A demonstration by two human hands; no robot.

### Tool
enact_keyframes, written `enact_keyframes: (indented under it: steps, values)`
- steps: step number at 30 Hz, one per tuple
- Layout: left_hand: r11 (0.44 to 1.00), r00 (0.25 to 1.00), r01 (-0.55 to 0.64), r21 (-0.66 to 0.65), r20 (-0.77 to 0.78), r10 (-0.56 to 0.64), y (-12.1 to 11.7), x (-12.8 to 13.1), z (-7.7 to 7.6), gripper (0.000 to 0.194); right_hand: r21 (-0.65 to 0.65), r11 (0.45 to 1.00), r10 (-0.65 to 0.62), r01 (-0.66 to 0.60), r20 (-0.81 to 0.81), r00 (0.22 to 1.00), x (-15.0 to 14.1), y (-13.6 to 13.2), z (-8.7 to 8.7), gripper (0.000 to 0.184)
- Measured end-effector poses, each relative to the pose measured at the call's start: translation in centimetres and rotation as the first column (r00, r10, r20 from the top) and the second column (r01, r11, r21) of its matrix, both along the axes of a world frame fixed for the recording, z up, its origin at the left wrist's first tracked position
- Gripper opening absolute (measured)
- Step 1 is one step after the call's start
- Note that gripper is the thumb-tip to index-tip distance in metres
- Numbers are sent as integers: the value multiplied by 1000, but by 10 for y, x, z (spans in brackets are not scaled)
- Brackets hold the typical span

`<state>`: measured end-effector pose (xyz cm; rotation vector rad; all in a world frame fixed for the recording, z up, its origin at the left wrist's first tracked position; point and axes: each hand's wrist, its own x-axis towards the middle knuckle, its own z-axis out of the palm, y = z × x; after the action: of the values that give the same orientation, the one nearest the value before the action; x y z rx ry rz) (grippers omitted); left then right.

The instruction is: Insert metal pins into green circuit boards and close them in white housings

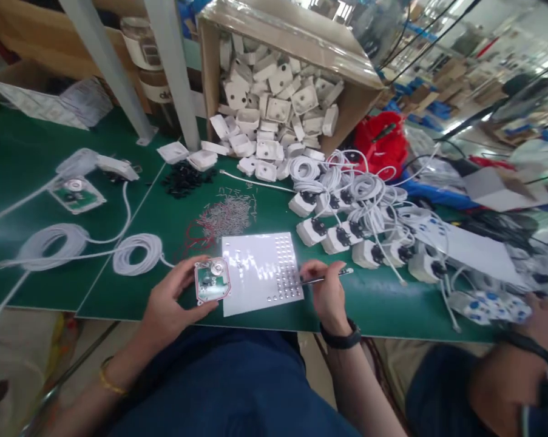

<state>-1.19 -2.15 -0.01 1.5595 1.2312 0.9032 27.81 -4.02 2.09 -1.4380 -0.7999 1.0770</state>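
Note:
My left hand (171, 300) grips a small white housing (212, 280) by its edges, its open side up with a green circuit board and a round part showing inside. The housing sits at the left edge of a white sheet (250, 291), which bears rows of small shiny round pieces (286, 273) along its right side. Closed around slim metal tweezers (345, 272), my right hand (329, 294) is just beyond the sheet's right edge. The tips point left toward the round pieces; whether they hold one I cannot tell.
Behind the sheet lie piles of small screws (228, 212) and black parts (187, 177). A cardboard box (289, 18) spills white housings. Coiled white cables (139, 254) lie left; cabled units (337, 238) stand right. Another person's hand (544, 321) is at the far right.

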Motion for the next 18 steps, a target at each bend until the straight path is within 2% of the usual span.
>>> enact_keyframes:
  steps: [3,5,7,10,14,18]
  values:
    - [972,972,230,-39,-33,-231,8,-4,5,66,-146,989,-25,12,-87,996,5,-12,-12,71]
    - [950,941,313,-25,-126,-313,11,-2,2,65,-155,988,-6,-13,-122,992,1,-13,-18,50]
    - [936,910,353,20,-242,-338,13,2,-4,64,-135,990,29,-41,-86,996,-3,-10,-23,32]
    - [917,866,389,90,-374,-331,12,6,-14,66,-116,993,0,5,39,999,-5,-6,-29,21]
    - [908,834,408,95,-443,-329,12,7,-17,69,-112,989,-84,99,131,988,-5,-8,-38,22]
    - [906,827,409,107,-463,-318,13,9,-13,67,-128,991,-33,50,135,990,-2,-9,-36,25]
